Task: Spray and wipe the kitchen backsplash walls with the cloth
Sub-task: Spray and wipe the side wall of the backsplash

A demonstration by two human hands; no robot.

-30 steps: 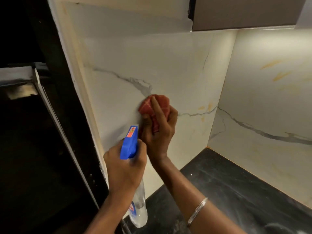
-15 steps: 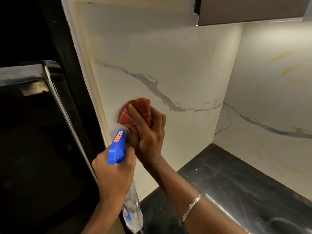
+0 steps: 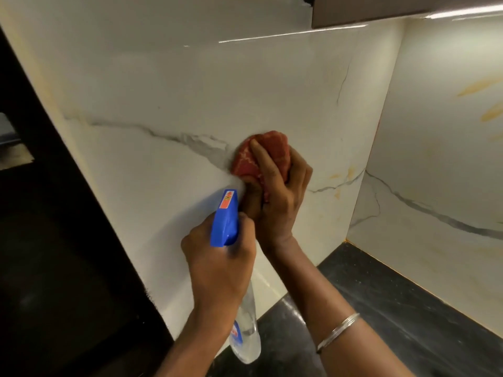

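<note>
A bunched red cloth point(image 3: 245, 161) is pressed against the white marble backsplash wall point(image 3: 168, 99), right on its grey vein. My right hand point(image 3: 277, 197) grips the cloth, with the forefinger stretched over it. Just below and left, my left hand point(image 3: 217, 259) holds a clear spray bottle point(image 3: 246, 336) by the neck. The bottle's blue trigger head point(image 3: 226, 221) points up toward the wall, close to my right thumb. A second marble wall point(image 3: 441, 159) meets the first at the corner on the right.
A black stone countertop point(image 3: 381, 317) runs along the bottom right under both walls. A dark appliance or panel point(image 3: 54, 254) stands against the wall's left edge. A brown cabinet underside point(image 3: 394, 9) hangs overhead at the top right.
The cloth and my right hand slid left and down, then back right along the grey vein. My left hand with the bottle followed underneath. The camera has shifted.
</note>
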